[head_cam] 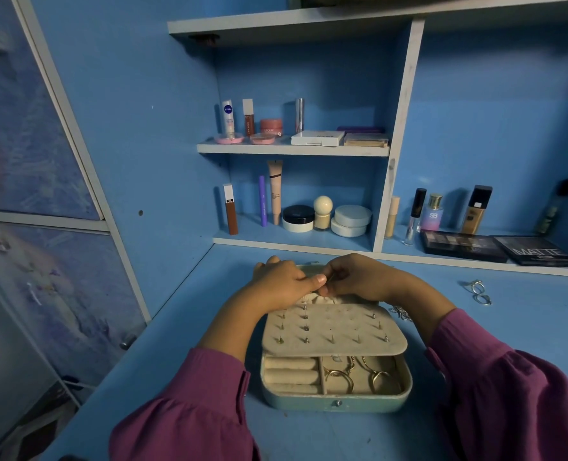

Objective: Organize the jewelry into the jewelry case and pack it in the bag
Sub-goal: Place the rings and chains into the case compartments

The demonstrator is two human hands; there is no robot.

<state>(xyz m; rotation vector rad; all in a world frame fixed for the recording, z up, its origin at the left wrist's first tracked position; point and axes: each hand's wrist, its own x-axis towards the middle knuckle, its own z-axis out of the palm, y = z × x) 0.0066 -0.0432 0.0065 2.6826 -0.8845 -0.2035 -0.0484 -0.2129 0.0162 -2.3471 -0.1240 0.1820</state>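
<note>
An open pale green jewelry case (337, 402) sits on the blue desk in front of me. Its beige earring panel (334, 331) lies over the tray and carries several studs. Below it, gold rings and chains (359, 374) lie in the compartments beside ring rolls (290, 374). My left hand (281, 281) rests on the case's raised lid at the back, fingers over its pocket. My right hand (355, 276) pinches something small and thin against my left fingertips; I cannot make out what it is. No bag is in view.
Two silver rings (478, 291) lie on the desk at the right, and a silver chain (400, 312) lies beside the case. Shelves behind hold cosmetics, and eyeshadow palettes (462, 249) sit at the back right. A cabinet door stands at the left.
</note>
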